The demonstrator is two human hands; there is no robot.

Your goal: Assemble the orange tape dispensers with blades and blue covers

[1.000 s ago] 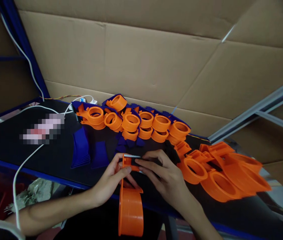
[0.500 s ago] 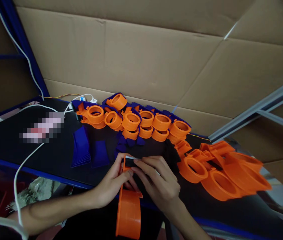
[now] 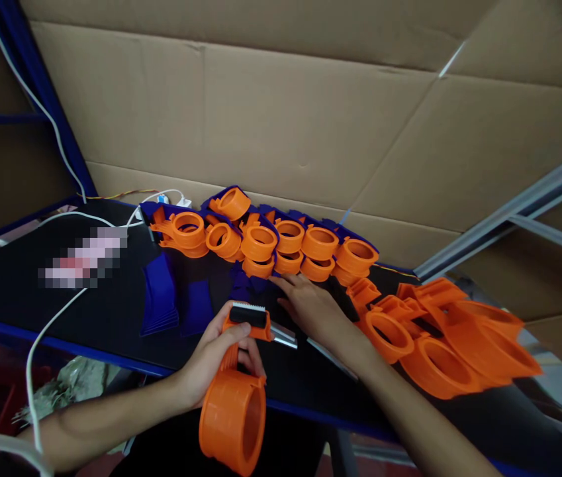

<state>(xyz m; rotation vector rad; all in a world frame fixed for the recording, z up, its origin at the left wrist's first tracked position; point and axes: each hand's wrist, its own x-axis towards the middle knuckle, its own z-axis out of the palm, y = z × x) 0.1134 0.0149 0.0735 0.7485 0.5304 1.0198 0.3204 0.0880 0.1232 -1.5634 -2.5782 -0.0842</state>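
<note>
My left hand (image 3: 216, 358) grips an orange tape dispenser (image 3: 235, 411) by its neck, near the front edge of the black table (image 3: 112, 318). A black piece with a toothed metal blade (image 3: 248, 313) sits at the dispenser's top. My right hand (image 3: 310, 306) lies farther back with fingers stretched out flat, its fingertips near small dark blue parts (image 3: 253, 283) in front of a row of orange rings (image 3: 281, 242). Thin metal strips (image 3: 285, 336) lie on the table between my hands.
Stacks of dark blue plates (image 3: 161, 298) lie left of my hands. More orange dispenser bodies (image 3: 439, 344) are piled at the right. A white cable (image 3: 57, 311) crosses the left of the table. Cardboard sheets (image 3: 281, 119) wall the back.
My right hand let go of the dispenser's top and reached back toward the blue parts. My left hand turned the dispenser so its round opening faces right.
</note>
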